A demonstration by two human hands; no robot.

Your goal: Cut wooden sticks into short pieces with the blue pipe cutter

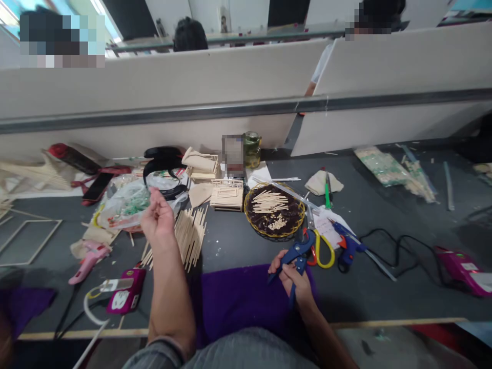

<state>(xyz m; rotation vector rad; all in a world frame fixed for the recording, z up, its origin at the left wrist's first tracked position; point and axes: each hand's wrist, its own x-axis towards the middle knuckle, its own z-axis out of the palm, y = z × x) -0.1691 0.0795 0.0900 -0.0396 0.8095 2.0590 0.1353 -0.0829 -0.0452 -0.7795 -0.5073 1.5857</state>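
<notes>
My right hand (pixel 290 274) is wrapped round the handles of a blue hand cutter (pixel 298 251), its jaw end pointing up and right over the purple cloth (pixel 238 292). My left hand (pixel 157 218) is raised at the left, in front of a clear plastic bag (pixel 128 202) with green print. Its fingers are bent inward and drawn together; whether something small is in them I cannot make out. Beside that forearm lies a spread of thin wooden sticks (pixel 191 236). A round dark basket (pixel 274 230) with a yellow rim holds short cut sticks (pixel 271 201) and tiny pieces (pixel 277 222).
Yellow-and-red-handled scissors (pixel 325 251) and a blue glue gun (pixel 348 251) lie right of the cutter. A pink glue gun (pixel 90 259) and a magenta box (pixel 126 292) are at left. Small stick-built models (pixel 226 197) stand behind. A partition (pixel 172 82) closes the table's back; people sit beyond.
</notes>
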